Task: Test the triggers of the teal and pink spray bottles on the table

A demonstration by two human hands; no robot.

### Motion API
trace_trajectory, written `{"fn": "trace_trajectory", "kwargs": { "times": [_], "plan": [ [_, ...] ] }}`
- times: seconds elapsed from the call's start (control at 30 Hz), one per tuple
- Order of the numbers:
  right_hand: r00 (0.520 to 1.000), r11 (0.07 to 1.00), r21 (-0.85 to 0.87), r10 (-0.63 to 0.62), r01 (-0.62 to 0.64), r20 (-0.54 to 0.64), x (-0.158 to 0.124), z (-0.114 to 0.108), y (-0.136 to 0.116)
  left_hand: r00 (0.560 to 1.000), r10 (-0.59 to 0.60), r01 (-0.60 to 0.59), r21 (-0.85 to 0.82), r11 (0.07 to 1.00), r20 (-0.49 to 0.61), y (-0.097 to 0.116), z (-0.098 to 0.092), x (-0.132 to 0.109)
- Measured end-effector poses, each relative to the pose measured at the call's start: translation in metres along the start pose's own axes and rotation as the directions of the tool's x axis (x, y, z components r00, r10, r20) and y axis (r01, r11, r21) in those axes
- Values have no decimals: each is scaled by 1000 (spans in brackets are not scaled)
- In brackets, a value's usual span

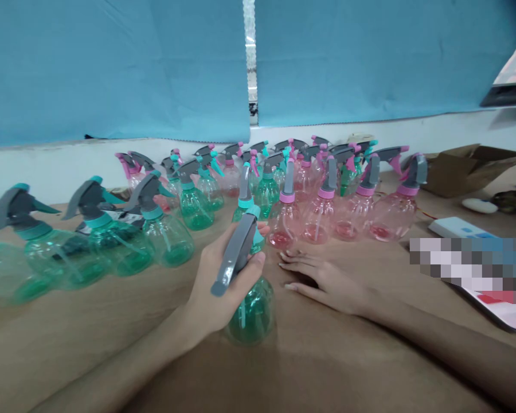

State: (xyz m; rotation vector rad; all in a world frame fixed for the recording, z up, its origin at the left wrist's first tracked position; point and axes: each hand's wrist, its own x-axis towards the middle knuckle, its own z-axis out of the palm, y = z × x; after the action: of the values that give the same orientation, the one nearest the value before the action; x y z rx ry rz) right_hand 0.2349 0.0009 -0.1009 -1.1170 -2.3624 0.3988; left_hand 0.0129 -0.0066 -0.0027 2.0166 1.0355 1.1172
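My left hand (217, 275) is wrapped round the neck of a green spray bottle (251, 315) with a grey and teal trigger head; the bottle stands upright on the wooden table (327, 361). Its neck is partly hidden by my fingers and thumb. To the right, my right hand (322, 278) lies palm down on the table, fingers stretched out, holding nothing. Just beyond it stands a row of pink spray bottles (316, 221) with pink collars. More green spray bottles (169, 238) stand in a row to the left.
Behind these rows, several more green and pink bottles (230, 178) stand close together near the wall. At the right are an open cardboard box (460, 169), a white mouse (479, 205), a white and blue box (462, 228) and a partly blurred flat object (505, 304). Blue curtains (124, 69) hang behind.
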Motion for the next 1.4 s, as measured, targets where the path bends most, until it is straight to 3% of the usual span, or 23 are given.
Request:
{"fn": "trace_trajectory", "kwargs": {
  "times": [0.17,0.4,0.7,0.9,1.4],
  "plan": [
    [1000,1000,-17,3,-3,17,0,0,0,999,5,-7,35,999,44,-1,-1,1],
    [1000,1000,-27,6,-5,18,0,-1,-1,1000,13,-12,104,994,-7,0,0,-2],
    [1000,999,-35,9,-8,18,-1,0,-1,1000,-17,17,21,1000,-24,-4,4,-5],
    [999,999,-36,7,-6,33,0,-1,-1,996,29,-23,67,998,-81,-3,4,-5],
    [1000,999,-34,9,-9,24,0,0,0,996,27,-21,71,997,-79,-3,4,-4]
  ]
}}
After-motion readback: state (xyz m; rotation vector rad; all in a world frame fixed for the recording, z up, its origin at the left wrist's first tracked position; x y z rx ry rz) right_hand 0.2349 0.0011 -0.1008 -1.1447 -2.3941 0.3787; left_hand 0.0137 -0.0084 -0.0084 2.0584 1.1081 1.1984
